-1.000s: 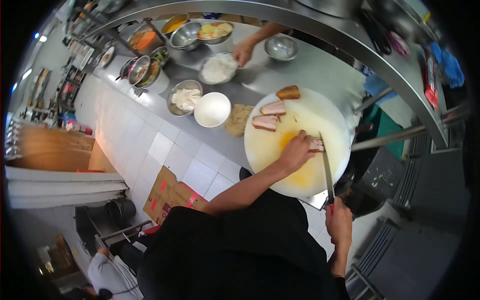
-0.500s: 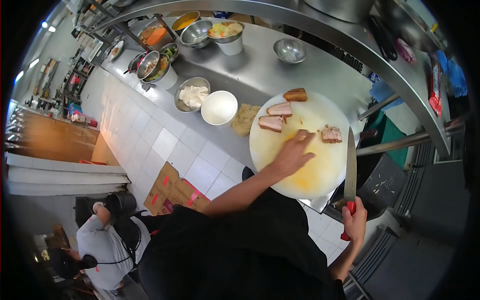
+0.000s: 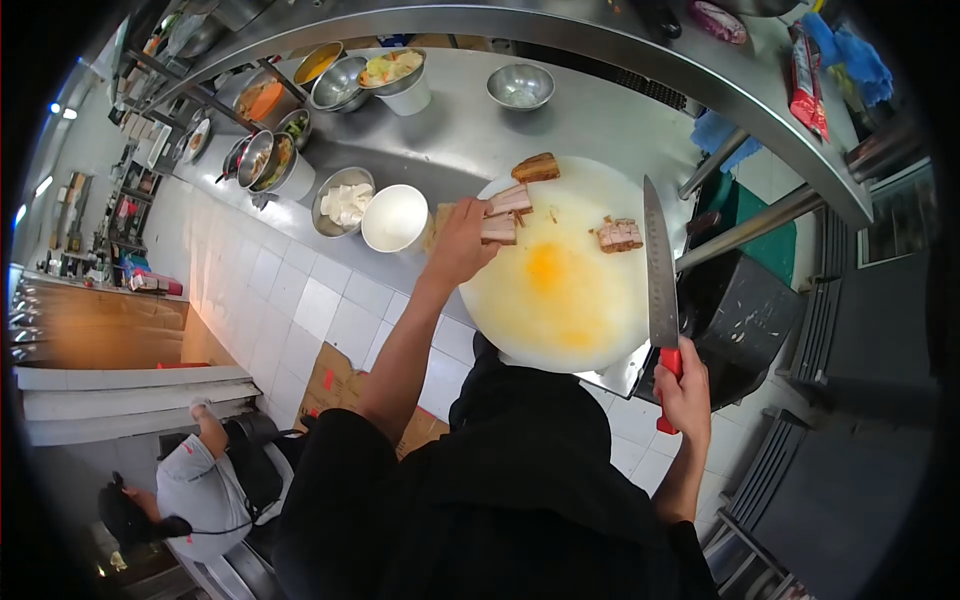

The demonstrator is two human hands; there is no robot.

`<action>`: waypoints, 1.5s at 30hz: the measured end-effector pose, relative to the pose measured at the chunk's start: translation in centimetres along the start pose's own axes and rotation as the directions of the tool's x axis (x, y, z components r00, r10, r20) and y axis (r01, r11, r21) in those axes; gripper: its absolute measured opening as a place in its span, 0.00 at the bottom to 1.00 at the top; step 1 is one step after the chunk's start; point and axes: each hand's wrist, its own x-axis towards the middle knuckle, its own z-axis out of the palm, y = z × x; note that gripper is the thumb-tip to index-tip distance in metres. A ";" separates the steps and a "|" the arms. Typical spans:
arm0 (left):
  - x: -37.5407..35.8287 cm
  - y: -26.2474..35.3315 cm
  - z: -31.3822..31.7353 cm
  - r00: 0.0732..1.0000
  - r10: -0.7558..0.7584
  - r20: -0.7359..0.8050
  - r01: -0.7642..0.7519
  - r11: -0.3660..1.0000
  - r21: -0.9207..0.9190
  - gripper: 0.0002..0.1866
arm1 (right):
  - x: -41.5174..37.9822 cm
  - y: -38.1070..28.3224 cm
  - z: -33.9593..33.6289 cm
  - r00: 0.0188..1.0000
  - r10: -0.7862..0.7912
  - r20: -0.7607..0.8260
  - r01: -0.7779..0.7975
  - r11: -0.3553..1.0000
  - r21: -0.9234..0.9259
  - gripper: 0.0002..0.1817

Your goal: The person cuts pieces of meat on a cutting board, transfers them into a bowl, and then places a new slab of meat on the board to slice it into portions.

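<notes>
A round white cutting board [image 3: 590, 310] with yellow stains lies on the steel counter. My left hand [image 3: 460, 243] is at its left edge, with fingers and thumb closed around a piece of pork belly [image 3: 499, 230]; the fingers partly hide it. Another pork belly piece [image 3: 512, 200] touches it from behind. A browned piece [image 3: 536, 167] rests near the board's back edge. Toward the right lies a chunk of pork cut into small parts [image 3: 620, 235]. My right hand [image 3: 684, 388] grips the red handle of a large knife [image 3: 660, 270], its blade pointing away along the board's right edge.
Left of the board stand a white bowl [image 3: 395, 219] and a steel bowl with white chunks [image 3: 345, 206]. Farther back are an empty-looking steel bowl [image 3: 520, 88] and containers of chopped vegetables [image 3: 392, 70]. A steel shelf [image 3: 560, 30] crosses overhead. Another person [image 3: 205, 490] works at lower left.
My left hand has moved left from the board's middle onto the pork belly pieces and closed there. My right hand still holds the knife. The camera view has shifted.
</notes>
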 end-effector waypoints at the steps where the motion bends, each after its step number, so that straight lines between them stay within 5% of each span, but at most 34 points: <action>1: -0.3 0.5 0.4 1.000 0.000 -0.003 0.000 1.000 0.003 0.31 | 0.2 0.0 -0.1 1.000 -0.005 -0.001 0.005 1.000 -0.017 0.24; 7: -4.6 4.4 3.6 0.981 -0.189 -0.038 0.179 0.968 -0.173 0.25 | -0.2 1.3 -0.6 1.000 -0.013 0.007 0.013 1.000 -0.007 0.25; 11: -7.3 8.5 5.5 0.990 0.057 0.130 -0.026 0.973 -0.230 0.26 | -1.5 1.2 -0.8 0.998 0.021 0.051 -0.018 0.999 -0.047 0.25; 18: -5.3 7.4 3.9 0.950 0.303 0.079 -0.265 0.913 -0.311 0.25 | -3.4 -2.5 4.2 0.999 -0.053 0.008 0.053 0.939 -0.339 0.17; 20: -4.7 6.4 3.9 0.853 0.521 0.029 -0.474 0.796 -0.377 0.22 | -3.4 -4.0 6.3 0.999 -0.042 0.033 0.053 0.892 -0.450 0.18; 26: -1.9 5.9 5.9 0.692 0.722 -0.015 -0.675 0.640 -0.367 0.15 | -4.1 -6.9 8.6 0.986 0.135 0.098 -0.032 0.728 -0.685 0.17; 34: -1.5 6.2 6.0 0.659 0.750 -0.055 -0.705 0.591 -0.392 0.16 | -4.2 -10.0 7.2 0.943 0.260 0.205 -0.039 0.703 -0.711 0.10; 45: -1.7 5.8 6.3 0.671 0.740 -0.045 -0.687 0.598 -0.413 0.15 | -0.4 -8.4 9.0 0.962 0.190 0.197 -0.023 0.775 -0.632 0.05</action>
